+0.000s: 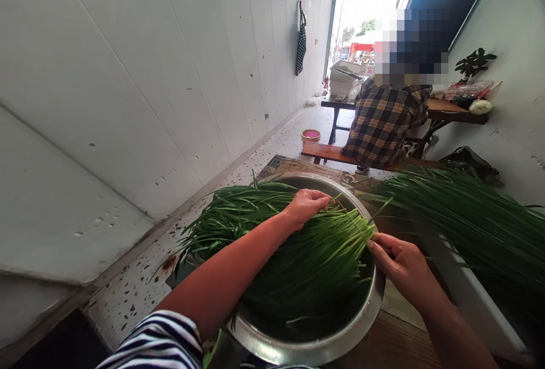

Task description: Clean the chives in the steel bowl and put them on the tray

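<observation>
A metal basin (340,352) holds a large heap of garlic chives (298,261), their pale cut ends turned to the right and their leafy tips hanging over the left rim. Above the heap, my left hand (307,209) is closed in a pinch on a thin chive strand. At the basin's right rim my right hand (398,261) has thumb and fingers closed at the pale stalk ends. How many stalks it grips is hidden.
More garlic chives (472,216) lie to the right over a white bin (481,295). Ahead, a person in a plaid shirt (383,119) sits on a wooden bench (323,151). A small bucket (310,136) stands on the floor; a pale wall (149,74) runs along the left.
</observation>
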Demonstrator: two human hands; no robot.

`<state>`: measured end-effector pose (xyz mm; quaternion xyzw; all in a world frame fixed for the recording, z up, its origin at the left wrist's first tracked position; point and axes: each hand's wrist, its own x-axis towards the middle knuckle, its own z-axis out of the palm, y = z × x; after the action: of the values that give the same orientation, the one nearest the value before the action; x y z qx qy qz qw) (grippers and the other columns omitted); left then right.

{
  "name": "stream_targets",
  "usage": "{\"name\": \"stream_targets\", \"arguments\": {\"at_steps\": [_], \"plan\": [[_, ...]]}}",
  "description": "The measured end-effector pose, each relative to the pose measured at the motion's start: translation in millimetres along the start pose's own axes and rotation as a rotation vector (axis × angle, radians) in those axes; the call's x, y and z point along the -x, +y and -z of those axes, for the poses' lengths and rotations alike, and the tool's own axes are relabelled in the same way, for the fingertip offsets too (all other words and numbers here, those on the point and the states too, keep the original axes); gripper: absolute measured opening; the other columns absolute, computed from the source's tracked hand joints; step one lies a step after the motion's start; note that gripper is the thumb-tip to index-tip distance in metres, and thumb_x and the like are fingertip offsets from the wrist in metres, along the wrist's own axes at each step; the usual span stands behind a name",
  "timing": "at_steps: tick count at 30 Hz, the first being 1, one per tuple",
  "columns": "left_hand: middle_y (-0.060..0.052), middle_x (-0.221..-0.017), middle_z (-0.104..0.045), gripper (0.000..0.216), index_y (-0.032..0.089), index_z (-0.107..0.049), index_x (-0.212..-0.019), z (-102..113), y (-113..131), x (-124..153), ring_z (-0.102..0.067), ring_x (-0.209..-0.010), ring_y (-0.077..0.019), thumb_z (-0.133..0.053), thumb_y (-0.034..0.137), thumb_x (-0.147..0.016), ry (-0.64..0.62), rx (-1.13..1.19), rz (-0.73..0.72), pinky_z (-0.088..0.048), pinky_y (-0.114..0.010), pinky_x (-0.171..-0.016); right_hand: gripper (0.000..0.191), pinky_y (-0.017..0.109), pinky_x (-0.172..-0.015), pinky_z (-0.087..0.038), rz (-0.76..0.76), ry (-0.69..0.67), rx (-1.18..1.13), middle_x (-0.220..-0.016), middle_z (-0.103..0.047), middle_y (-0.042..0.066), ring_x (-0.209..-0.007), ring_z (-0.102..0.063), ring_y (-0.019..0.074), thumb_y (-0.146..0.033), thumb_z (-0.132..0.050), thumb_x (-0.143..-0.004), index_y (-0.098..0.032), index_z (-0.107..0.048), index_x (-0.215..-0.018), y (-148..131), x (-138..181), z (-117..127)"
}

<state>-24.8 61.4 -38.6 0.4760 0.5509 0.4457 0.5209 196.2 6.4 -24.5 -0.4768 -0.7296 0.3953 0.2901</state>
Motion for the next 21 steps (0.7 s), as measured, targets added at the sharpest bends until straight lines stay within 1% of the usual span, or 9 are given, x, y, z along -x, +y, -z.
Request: {"name": "stream_targets", "arguments": {"at_steps": [4,8,11,14,16,21], "plan": [[-0.003,-0.065,-0.063,0.026,0.007,-0.071,-0.083,0.3,1.7,2.8,-0.045,-0.058,-0.0078,-0.064,0.028,-0.072,-0.003,-0.002,-0.006,-0.035,-0.022,-0.060,0.037,0.028,-0.064,-0.055,0.012,0.006,0.010,-0.080,-0.074,0.006,-0.071,-0.068,0.0224,-0.043,-0.052,-0.084,-0.015,-0.073,-0.093,-0.9,-0.5,0.0],[-0.004,-0.065,-0.064,0.025,0.007,-0.071,-0.080,0.1,1.0,3.3,-0.050,-0.063,-0.0096,-0.064,0.029,-0.072,-0.006,-0.009,-0.028,-0.037,-0.023,-0.063,0.038,0.028,-0.064,-0.055,0.013,0.005,0.005,-0.080,-0.074,0.006,-0.072,-0.069,0.0230,-0.044,-0.050,-0.085,-0.015,-0.073,-0.095,-0.5,-0.4,-0.6],[-0.004,-0.067,-0.064,0.024,0.007,-0.071,-0.077,-0.7,-0.4,1.6,-0.047,-0.060,-0.0082,-0.062,0.028,-0.073,0.003,-0.026,-0.022,-0.035,-0.021,-0.058,0.040,0.030,-0.065,-0.055,0.016,0.021,0.009,-0.080,-0.074,0.006,-0.071,-0.068,0.0231,-0.046,-0.051,-0.084,-0.015,-0.074,-0.094,-1.0,0.0,-0.8],[-0.002,-0.062,-0.060,0.026,0.007,-0.071,-0.087,-1.0,0.7,1.5,-0.039,-0.053,-0.0055,-0.060,0.026,-0.074,0.007,-0.015,-0.002,-0.029,-0.020,-0.052,0.040,0.030,-0.064,-0.055,0.012,0.026,-0.003,-0.078,-0.074,0.006,-0.069,-0.068,0.0232,-0.048,-0.052,-0.082,-0.016,-0.074,-0.091,-3.1,0.3,-0.9],[0.000,-0.059,-0.058,0.029,0.007,-0.071,-0.094,-0.8,2.8,2.9,-0.036,-0.051,-0.0051,-0.059,0.025,-0.075,0.008,-0.002,-0.001,-0.028,-0.020,-0.051,0.039,0.030,-0.063,-0.055,0.010,0.021,-0.021,-0.077,-0.074,0.006,-0.068,-0.068,0.0231,-0.049,-0.054,-0.081,-0.017,-0.074,-0.090,-4.4,0.1,-1.1],[-0.001,-0.060,-0.058,0.028,0.008,-0.072,-0.094,-0.6,5.4,5.2,-0.038,-0.053,-0.0055,-0.059,0.024,-0.074,-0.007,0.017,0.000,-0.029,-0.020,-0.052,0.038,0.029,-0.063,-0.055,0.016,0.019,-0.012,-0.077,-0.074,0.006,-0.068,-0.068,0.0226,-0.047,-0.053,-0.082,-0.016,-0.074,-0.091,-2.3,-0.7,-1.5]]}}
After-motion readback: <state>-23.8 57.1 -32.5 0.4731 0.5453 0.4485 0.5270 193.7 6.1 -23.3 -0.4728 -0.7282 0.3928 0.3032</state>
